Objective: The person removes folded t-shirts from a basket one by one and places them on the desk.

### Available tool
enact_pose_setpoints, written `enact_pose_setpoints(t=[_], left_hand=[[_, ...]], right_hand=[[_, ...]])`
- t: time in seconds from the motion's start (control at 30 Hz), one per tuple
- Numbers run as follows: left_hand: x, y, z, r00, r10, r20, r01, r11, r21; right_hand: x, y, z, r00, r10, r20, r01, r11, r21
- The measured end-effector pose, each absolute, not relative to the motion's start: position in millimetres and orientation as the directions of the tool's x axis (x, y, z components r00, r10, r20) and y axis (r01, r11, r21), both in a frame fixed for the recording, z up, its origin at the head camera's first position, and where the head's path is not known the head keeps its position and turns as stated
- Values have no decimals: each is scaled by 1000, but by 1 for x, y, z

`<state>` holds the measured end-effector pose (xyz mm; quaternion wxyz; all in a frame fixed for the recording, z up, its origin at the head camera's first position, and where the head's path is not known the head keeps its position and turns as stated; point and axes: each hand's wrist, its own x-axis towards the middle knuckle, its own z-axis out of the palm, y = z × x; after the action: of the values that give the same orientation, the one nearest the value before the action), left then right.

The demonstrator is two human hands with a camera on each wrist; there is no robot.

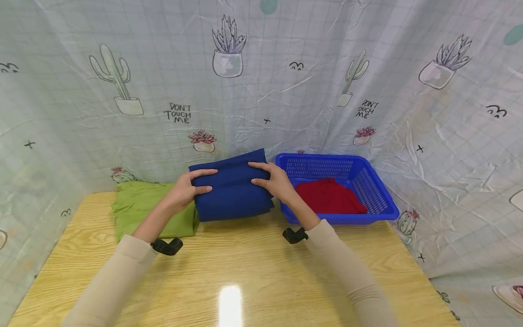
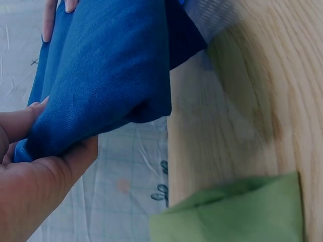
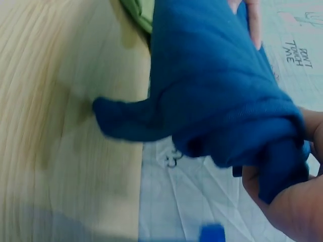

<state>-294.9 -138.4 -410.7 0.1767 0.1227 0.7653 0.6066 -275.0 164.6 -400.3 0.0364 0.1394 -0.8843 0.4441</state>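
**Folded navy cloth held at both ends above the table's far edge**

The folded navy cloth (image 1: 233, 190) is gripped at its left end by the left hand (image 1: 185, 190) and at its right end by the right hand (image 1: 274, 181), thumbs beneath, fingers curled over the top. It is held between the green cloth (image 1: 139, 211) and the blue basket (image 1: 351, 186) containing a red cloth (image 1: 328, 196). For a neat result, both ends should be kept level and the layers pinched firmly together so that no fold slips.

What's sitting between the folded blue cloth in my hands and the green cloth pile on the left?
Nothing visible. The blue cloth, gripped by the left hand and right hand, already borders the green cloth, with only bare table nearby.
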Motion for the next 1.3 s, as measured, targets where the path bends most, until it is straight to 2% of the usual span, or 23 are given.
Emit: enact_pose_setpoints(t=[0.17,0.43,0.6,0.73,1.03,1.17,1.3], left_hand=[[-295,-148,-419,-908,402,-115,-24,223,975],[-302,-163,-453,-906,376,-194,-52,356,933],[-306,-162,-478,-907,373,-197,-60,348,936],[-311,-156,-486,-912,365,-186,-57,336,940],[-327,-133,-490,-924,304,-231,-130,317,939],[-332,-126,-492,-938,282,-199,-87,362,928],[-336,-126,-498,-943,288,-169,-51,376,925]], right_hand=[[-275,147,-406,-973,-169,160,-230,585,-778],[-282,115,-443,-985,-108,134,-172,655,-736],[-292,108,-474,-996,-65,54,-82,629,-773],[-300,110,-486,-999,-29,42,-51,626,-778],[-308,112,-487,-999,21,47,-15,760,-650],[-315,109,-487,-999,39,9,26,809,-588],[-322,111,-491,-1000,8,-25,21,810,-586]])
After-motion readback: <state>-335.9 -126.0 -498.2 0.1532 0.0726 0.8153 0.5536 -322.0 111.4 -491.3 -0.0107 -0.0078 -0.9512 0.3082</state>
